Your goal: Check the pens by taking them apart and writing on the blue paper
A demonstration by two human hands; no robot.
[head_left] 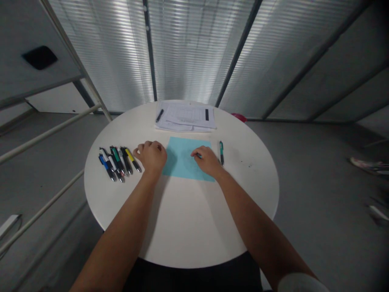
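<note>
A light blue sheet of paper (185, 156) lies on the round white table (182, 219). My right hand (207, 161) rests on the sheet's right part, fingers closed round a pen whose tip shows at the fingertips. My left hand (152, 155) sits curled in a loose fist at the sheet's left edge, with nothing visible in it. Just left of that hand lies a row of several pens (118, 162) with blue, green, yellow and black barrels. A single green pen (221, 152) lies right of my right hand.
A stack of printed papers (186, 117) with a black pen (159, 115) on it sits at the table's far edge. A red object (239, 117) peeks out behind the table. Metal rails (48, 134) run along the left; blinds cover the windows behind.
</note>
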